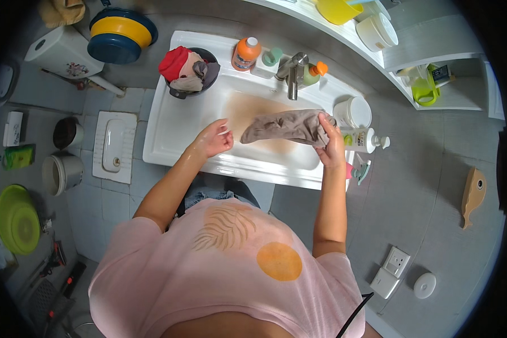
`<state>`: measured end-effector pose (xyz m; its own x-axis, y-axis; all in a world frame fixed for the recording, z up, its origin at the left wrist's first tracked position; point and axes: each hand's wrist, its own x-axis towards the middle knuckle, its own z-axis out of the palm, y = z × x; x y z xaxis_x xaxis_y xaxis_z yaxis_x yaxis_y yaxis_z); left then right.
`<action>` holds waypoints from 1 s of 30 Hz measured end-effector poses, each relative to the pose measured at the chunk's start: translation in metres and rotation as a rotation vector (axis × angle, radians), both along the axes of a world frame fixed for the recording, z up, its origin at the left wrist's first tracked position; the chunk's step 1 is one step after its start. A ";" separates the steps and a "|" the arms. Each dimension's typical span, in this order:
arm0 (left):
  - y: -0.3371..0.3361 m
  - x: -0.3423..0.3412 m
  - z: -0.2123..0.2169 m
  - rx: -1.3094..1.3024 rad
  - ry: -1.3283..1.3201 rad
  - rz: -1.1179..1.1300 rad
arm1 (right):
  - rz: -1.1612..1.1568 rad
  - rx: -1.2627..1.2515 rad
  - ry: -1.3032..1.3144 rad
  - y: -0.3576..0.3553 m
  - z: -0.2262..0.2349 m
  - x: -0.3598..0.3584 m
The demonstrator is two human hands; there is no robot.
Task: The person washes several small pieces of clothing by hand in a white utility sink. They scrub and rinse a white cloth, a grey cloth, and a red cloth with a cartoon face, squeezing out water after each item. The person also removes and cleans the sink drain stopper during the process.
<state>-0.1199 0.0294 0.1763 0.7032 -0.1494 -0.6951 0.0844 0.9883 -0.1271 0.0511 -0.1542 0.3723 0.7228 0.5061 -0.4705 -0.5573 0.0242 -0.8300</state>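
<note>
The person's right hand (331, 143) is closed on one end of a grey-brown cloth (284, 127), thumb on the near side and fingers over the far side. The cloth stretches leftward from that grip above the basin of the white sink (155, 135), over brownish water (245, 105). The left hand (215, 138) is half open, fingers loosely curled, wet and holding nothing; a narrow gap parts it from the cloth's free end. Both forearms cross the sink's front edge. Room is tight on the right, where a tub (355, 112) and a white bottle (359, 139) stand just beside the right hand. Behind the cloth, the tap (293, 76) juts over the basin from the back edge. The left side gives more space: bare white basin lies between the left hand and the bowl (209, 86) of clothes (177, 65) at the back left corner.
</note>
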 end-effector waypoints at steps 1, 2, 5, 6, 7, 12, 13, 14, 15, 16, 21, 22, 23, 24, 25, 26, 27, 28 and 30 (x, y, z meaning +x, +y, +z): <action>-0.005 0.001 -0.004 -0.012 0.074 0.003 | 0.059 -0.040 -0.061 -0.003 -0.006 0.003; -0.010 0.001 -0.003 -0.023 0.149 0.006 | 0.119 -0.082 -0.121 -0.004 -0.018 0.007; -0.043 0.006 0.008 -0.024 -0.127 -0.215 | 0.174 -0.121 -0.134 0.003 -0.024 0.007; -0.056 0.012 0.013 -0.073 -0.182 -0.233 | 0.181 -0.117 -0.124 0.004 -0.023 0.007; -0.070 0.018 0.019 -0.122 -0.235 -0.248 | 0.192 -0.113 -0.114 0.005 -0.021 0.006; -0.106 0.038 0.066 -0.413 -0.614 -0.164 | 0.004 -0.077 -0.032 0.012 -0.002 -0.010; -0.106 0.039 0.069 -0.411 -0.647 -0.136 | -0.004 -0.029 -0.008 0.009 0.002 -0.011; -0.106 0.041 0.070 -0.409 -0.680 -0.107 | -0.012 0.018 0.016 0.005 0.007 -0.012; -0.106 0.043 0.070 -0.407 -0.712 -0.079 | -0.020 0.066 0.040 0.001 0.011 -0.013; -0.105 0.044 0.068 -0.436 -0.666 0.002 | -0.037 0.106 0.042 -0.003 0.015 -0.015; -0.091 0.058 0.027 -0.212 -0.272 0.379 | -0.052 0.232 0.106 -0.039 0.008 -0.012; -0.088 0.061 0.031 -0.140 -0.262 0.382 | -0.035 0.274 0.127 -0.044 0.006 -0.012; -0.086 0.063 0.035 -0.068 -0.252 0.387 | -0.018 0.315 0.148 -0.050 0.004 -0.012; -0.082 0.064 0.039 -0.055 -0.303 0.385 | -0.043 0.196 0.137 -0.055 -0.003 -0.013; -0.077 0.070 0.034 0.028 -0.331 0.382 | -0.005 0.157 0.103 -0.058 -0.007 -0.017; -0.070 0.080 0.026 0.111 -0.357 0.382 | 0.035 0.115 0.070 -0.059 -0.010 -0.022; -0.065 0.086 0.018 0.193 -0.383 0.381 | 0.076 0.074 0.037 -0.062 -0.016 -0.026; -0.064 0.089 0.022 0.183 -0.397 0.328 | 0.313 0.018 -0.009 -0.082 -0.031 -0.015; -0.051 0.088 0.042 0.183 -0.418 0.227 | 0.708 -0.191 -0.044 -0.099 -0.040 -0.005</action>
